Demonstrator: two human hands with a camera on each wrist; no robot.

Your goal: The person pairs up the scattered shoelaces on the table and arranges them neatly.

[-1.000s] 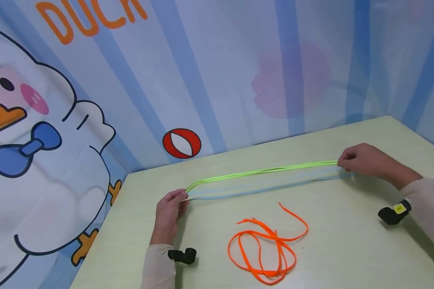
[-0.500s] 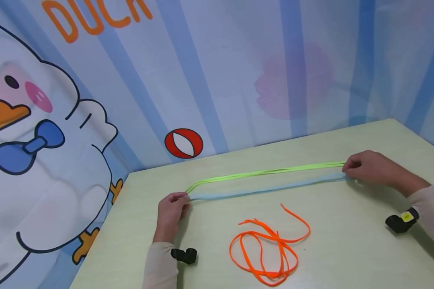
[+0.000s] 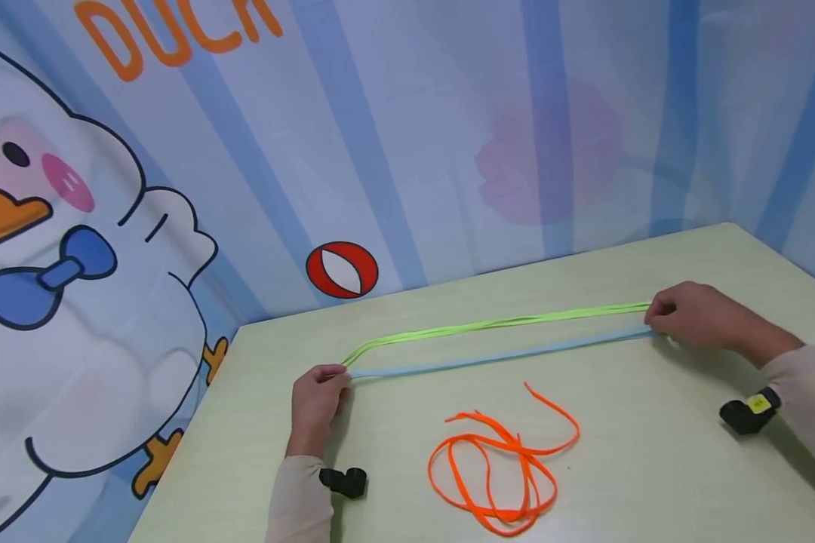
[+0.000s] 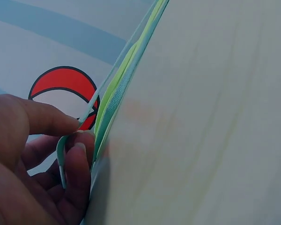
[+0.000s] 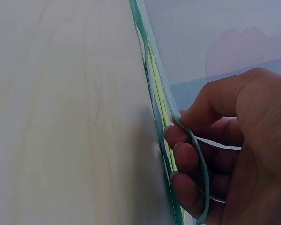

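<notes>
A light blue shoelace (image 3: 499,358) stretches in a straight line from hand to hand in the head view. My left hand (image 3: 316,403) pinches it between thumb and forefinger; in the left wrist view its tipped end (image 4: 62,161) hangs below the pinch. Thumb and forefinger of my right hand (image 3: 699,317) pinch the other side, and a tail of lace (image 5: 203,168) droops over the curled fingers. Just behind lies a yellow-green shoelace (image 3: 475,326) in several strands, running from one hand to the other. Nearer me, an orange shoelace (image 3: 512,515) lies in loose loops.
Everything is over a pale wood-grain table (image 3: 625,467). A blue striped backdrop (image 3: 441,151) with a printed duck stands along the far edge. Small black wrist cameras sit at the left cuff (image 3: 344,481) and the right cuff (image 3: 750,412).
My right hand has shifted slightly right and toward me. The light blue strands, spread apart a second ago, now run together in one narrow line. The orange shoelace has stayed put.
</notes>
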